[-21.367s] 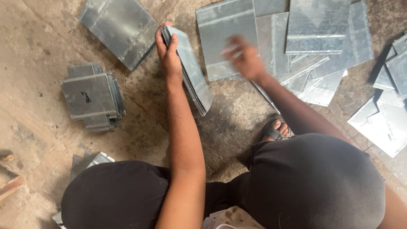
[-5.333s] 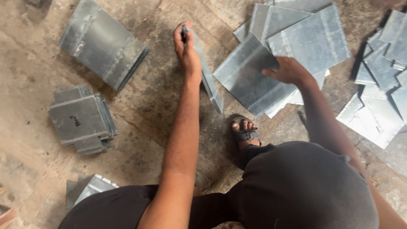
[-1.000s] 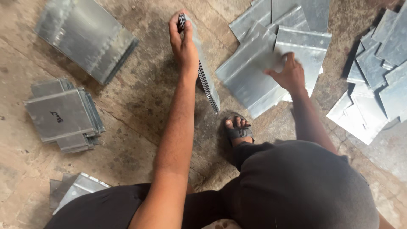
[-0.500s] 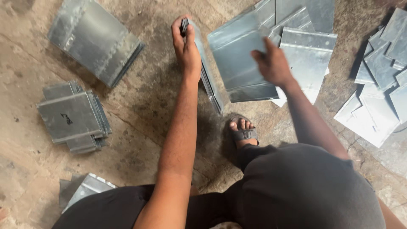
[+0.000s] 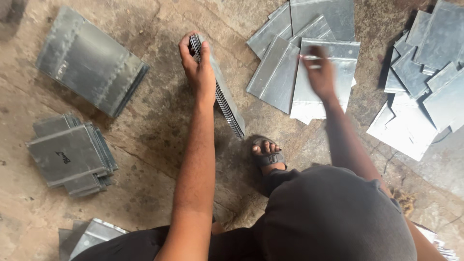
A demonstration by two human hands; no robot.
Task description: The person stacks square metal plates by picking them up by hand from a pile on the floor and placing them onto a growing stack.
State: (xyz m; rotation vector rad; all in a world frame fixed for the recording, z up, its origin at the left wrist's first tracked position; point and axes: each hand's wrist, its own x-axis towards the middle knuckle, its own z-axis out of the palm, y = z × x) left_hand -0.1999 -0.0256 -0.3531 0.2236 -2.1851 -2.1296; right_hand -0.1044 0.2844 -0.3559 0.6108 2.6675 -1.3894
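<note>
The left hand point(image 5: 200, 72) clamps an on-edge bundle of galvanised sheets point(image 5: 220, 96) on the concrete floor point(image 5: 159, 145), while the blurred right hand point(image 5: 320, 72), fingers loosely spread, reaches over loose sheets point(image 5: 309, 72) left to gather.

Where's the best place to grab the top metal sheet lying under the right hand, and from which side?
Probably its near edge, from the person's side. The top sheet lies flat over other sheets, but its near corner juts past the sheet below onto the floor, so fingers could likely slide under there. The right hand hovers blurred over it; the left hand holds the upright stack.
</note>
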